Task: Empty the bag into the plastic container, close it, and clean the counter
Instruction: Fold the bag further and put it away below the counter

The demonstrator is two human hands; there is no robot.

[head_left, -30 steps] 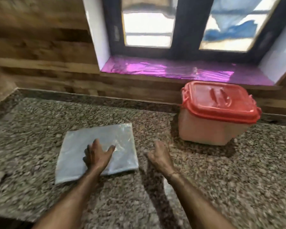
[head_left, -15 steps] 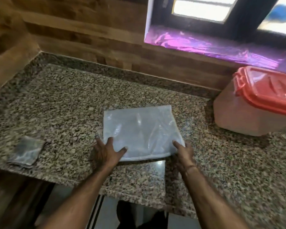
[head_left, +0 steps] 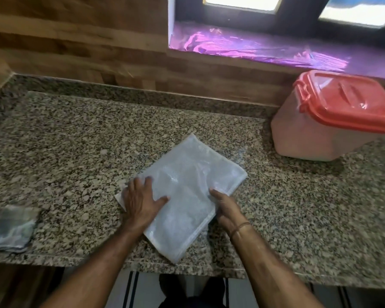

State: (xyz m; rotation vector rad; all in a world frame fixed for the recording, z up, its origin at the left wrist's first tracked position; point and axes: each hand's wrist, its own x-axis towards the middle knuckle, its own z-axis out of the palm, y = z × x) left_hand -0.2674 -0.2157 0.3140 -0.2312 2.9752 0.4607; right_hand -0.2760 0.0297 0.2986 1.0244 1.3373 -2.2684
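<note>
Translucent bag [head_left: 187, 192] is lying flat under the left hand [head_left: 140, 203], whose spread fingers are pressing it; the right hand [head_left: 226, 210] is resting relaxed fingers on its edge. The lidded container [head_left: 320, 134] is sitting beyond the right hand. Slick film could be sliding wristward off the counter [head_left: 76, 152].
</note>
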